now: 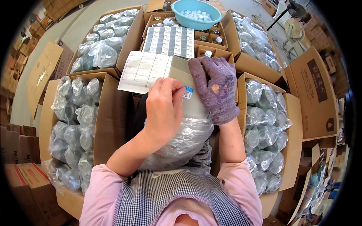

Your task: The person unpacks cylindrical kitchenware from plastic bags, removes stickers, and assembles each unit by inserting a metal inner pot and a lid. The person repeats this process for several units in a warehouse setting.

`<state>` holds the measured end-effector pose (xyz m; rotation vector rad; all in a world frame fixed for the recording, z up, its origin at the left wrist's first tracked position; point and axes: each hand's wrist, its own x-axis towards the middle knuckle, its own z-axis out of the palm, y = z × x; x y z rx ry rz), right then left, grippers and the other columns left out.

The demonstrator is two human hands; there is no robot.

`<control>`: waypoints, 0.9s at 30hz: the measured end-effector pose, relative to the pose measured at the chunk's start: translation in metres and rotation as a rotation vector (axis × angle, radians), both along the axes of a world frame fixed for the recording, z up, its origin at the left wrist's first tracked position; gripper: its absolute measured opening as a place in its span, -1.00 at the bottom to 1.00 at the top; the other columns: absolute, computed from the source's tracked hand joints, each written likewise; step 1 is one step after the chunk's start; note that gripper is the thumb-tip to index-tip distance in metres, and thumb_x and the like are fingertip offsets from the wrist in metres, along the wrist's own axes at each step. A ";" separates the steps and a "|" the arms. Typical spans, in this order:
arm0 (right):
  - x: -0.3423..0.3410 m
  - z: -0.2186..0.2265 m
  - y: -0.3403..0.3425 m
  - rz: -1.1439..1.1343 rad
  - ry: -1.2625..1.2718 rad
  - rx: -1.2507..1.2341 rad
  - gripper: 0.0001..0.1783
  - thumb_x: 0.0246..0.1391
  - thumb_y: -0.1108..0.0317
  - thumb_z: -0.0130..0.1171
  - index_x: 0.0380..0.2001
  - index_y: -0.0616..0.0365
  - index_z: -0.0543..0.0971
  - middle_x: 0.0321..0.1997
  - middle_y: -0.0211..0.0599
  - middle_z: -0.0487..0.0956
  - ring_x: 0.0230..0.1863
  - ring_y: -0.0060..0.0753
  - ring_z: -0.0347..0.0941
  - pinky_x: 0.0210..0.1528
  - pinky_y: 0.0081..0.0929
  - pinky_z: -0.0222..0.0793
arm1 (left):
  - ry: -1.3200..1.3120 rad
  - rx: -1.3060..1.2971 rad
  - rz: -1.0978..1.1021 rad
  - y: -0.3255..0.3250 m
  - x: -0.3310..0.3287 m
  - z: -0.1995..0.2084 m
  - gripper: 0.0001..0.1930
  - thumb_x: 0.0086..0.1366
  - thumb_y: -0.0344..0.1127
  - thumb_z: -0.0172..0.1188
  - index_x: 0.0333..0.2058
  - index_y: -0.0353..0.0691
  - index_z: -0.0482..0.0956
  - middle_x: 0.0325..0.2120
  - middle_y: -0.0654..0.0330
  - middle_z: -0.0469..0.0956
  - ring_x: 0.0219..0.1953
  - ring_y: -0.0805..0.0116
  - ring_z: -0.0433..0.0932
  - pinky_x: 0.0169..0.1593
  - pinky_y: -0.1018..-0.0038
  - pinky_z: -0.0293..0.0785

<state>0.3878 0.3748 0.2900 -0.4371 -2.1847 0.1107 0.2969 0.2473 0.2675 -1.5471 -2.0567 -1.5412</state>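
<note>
My bare left hand is closed, thumb and fingertips pinched at the edge of a small blue-and-white label. The label lies against a smooth, greyish container in front of my body. Over its right side rests my right hand in a worn purple-grey glove, fingers curved around the far edge. Clear plastic wrap bunches round the container's near part, over my lap. Just beyond my left hand is a mostly blank white label backing sheet, and a sheet of printed labels lies behind it.
Open cartons of plastic-wrapped glassware stand at left and right, with more at far left and far right. Ahead, a divided carton holds capped bottles. A light-blue basin of white caps sits on it.
</note>
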 end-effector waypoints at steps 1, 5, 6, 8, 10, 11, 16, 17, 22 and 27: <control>0.000 0.001 0.000 -0.002 -0.001 -0.017 -0.87 0.04 0.27 0.18 -0.31 -0.10 0.65 -0.39 -0.48 0.58 -0.33 -0.25 0.48 -0.20 -0.24 0.28 | -0.057 -0.023 -0.016 0.001 -0.002 0.002 -0.90 0.19 -0.61 0.20 -0.38 -0.34 0.46 -0.47 0.12 0.50 -0.46 0.29 0.50 -0.33 0.42 0.42; 0.000 -0.004 0.007 0.022 -0.008 0.061 -0.87 0.04 0.26 0.18 -0.32 -0.09 0.64 -0.40 -0.47 0.56 -0.35 -0.25 0.46 -0.21 -0.24 0.27 | -0.021 -0.019 -0.026 0.003 -0.002 0.005 -0.88 0.15 -0.63 0.21 -0.41 -0.31 0.47 -0.49 0.13 0.48 -0.46 0.22 0.47 -0.33 0.37 0.38; 0.001 -0.004 0.009 0.035 -0.019 0.073 -0.86 0.03 0.26 0.18 -0.32 -0.08 0.64 -0.40 -0.46 0.55 -0.35 -0.26 0.46 -0.22 -0.24 0.27 | 0.056 0.011 -0.015 0.004 -0.001 0.004 -0.87 0.13 -0.63 0.22 -0.40 -0.31 0.46 -0.50 0.14 0.48 -0.46 0.21 0.46 -0.32 0.36 0.37; 0.002 -0.006 0.011 0.060 -0.018 0.068 -0.85 0.03 0.26 0.18 -0.30 -0.08 0.63 -0.40 -0.46 0.55 -0.35 -0.26 0.46 -0.23 -0.24 0.27 | 0.196 0.066 0.006 0.000 0.004 0.003 -0.86 0.12 -0.63 0.22 -0.41 -0.29 0.46 -0.51 0.15 0.46 -0.47 0.20 0.43 -0.30 0.35 0.31; 0.002 -0.007 0.009 0.087 0.010 0.029 -0.83 0.02 0.27 0.17 -0.29 -0.07 0.62 -0.39 -0.46 0.54 -0.35 -0.27 0.46 -0.24 -0.25 0.27 | 0.269 0.084 0.017 -0.001 0.005 0.002 -0.85 0.12 -0.63 0.22 -0.41 -0.27 0.45 -0.52 0.15 0.46 -0.47 0.20 0.41 -0.28 0.35 0.27; 0.001 -0.007 0.011 0.087 0.001 0.066 -0.83 0.02 0.27 0.16 -0.28 -0.07 0.62 -0.39 -0.46 0.54 -0.35 -0.27 0.46 -0.24 -0.25 0.27 | 0.271 0.078 0.015 -0.001 0.005 0.003 -0.85 0.12 -0.63 0.22 -0.41 -0.26 0.44 -0.52 0.16 0.46 -0.48 0.20 0.41 -0.28 0.36 0.25; -0.001 -0.008 0.011 0.082 -0.015 0.116 -0.84 0.03 0.26 0.14 -0.29 -0.07 0.60 -0.41 -0.46 0.53 -0.35 -0.28 0.46 -0.25 -0.23 0.28 | 0.192 0.014 0.025 0.001 0.006 0.007 -0.84 0.11 -0.63 0.22 -0.44 -0.27 0.43 -0.53 0.16 0.45 -0.47 0.18 0.42 -0.27 0.35 0.28; -0.002 -0.006 0.013 0.082 -0.035 0.133 -0.84 0.03 0.26 0.13 -0.28 -0.07 0.60 -0.41 -0.46 0.52 -0.35 -0.28 0.46 -0.25 -0.23 0.28 | 0.177 0.007 0.020 0.002 0.005 0.010 -0.84 0.11 -0.63 0.22 -0.45 -0.28 0.43 -0.53 0.15 0.45 -0.46 0.19 0.43 -0.27 0.35 0.29; -0.004 -0.010 0.016 0.063 -0.102 0.122 -0.79 0.04 0.26 0.11 -0.22 -0.08 0.58 -0.41 -0.46 0.49 -0.35 -0.27 0.45 -0.26 -0.22 0.27 | 0.062 0.039 -0.071 0.003 0.007 0.023 -0.83 0.08 -0.63 0.21 -0.42 -0.25 0.42 -0.54 0.16 0.43 -0.46 0.11 0.42 -0.27 0.27 0.26; -0.001 -0.016 0.021 0.055 -0.083 0.172 -0.81 0.07 0.26 0.09 -0.24 -0.06 0.59 -0.44 -0.42 0.50 -0.36 -0.23 0.45 -0.26 -0.22 0.27 | 0.151 0.141 -0.103 -0.014 0.011 0.035 -0.83 0.08 -0.62 0.25 -0.38 -0.26 0.48 -0.53 0.18 0.46 -0.48 0.18 0.43 -0.28 0.35 0.29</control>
